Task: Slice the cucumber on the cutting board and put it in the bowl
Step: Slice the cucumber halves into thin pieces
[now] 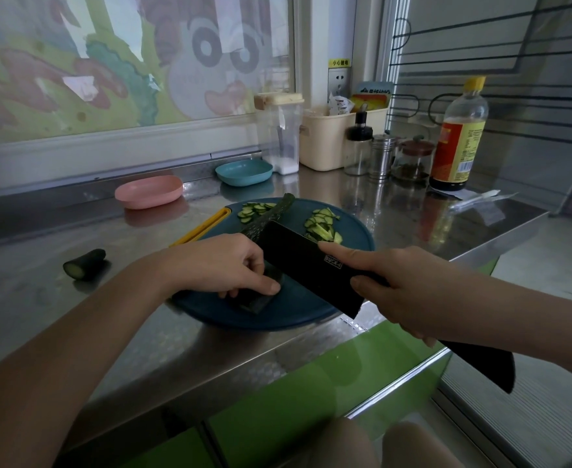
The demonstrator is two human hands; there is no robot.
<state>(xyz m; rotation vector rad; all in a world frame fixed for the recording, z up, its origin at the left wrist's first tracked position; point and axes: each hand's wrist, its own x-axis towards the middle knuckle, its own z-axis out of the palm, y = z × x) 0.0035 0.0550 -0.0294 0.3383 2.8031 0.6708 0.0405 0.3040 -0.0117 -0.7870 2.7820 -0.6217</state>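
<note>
On the blue cutting board [294, 314], near its front edge, the left grip [224, 265] curls over the dark cucumber [256, 304], pinning it so it cannot roll. The right grip [403, 292] is wrapped round the handle of the black knife [298, 261], forefinger laid along the blade, probably to steady the cut. Slices [321, 224] lie heaped at the board's far side. The pink bowl [148, 190] waits behind on the bench [41, 298], with no slices showing in it.

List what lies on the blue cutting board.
Two piles of slices, a long cucumber piece, and a short piece held by the left hand. The knife in the right hand hides the board beneath its blade.
</note>
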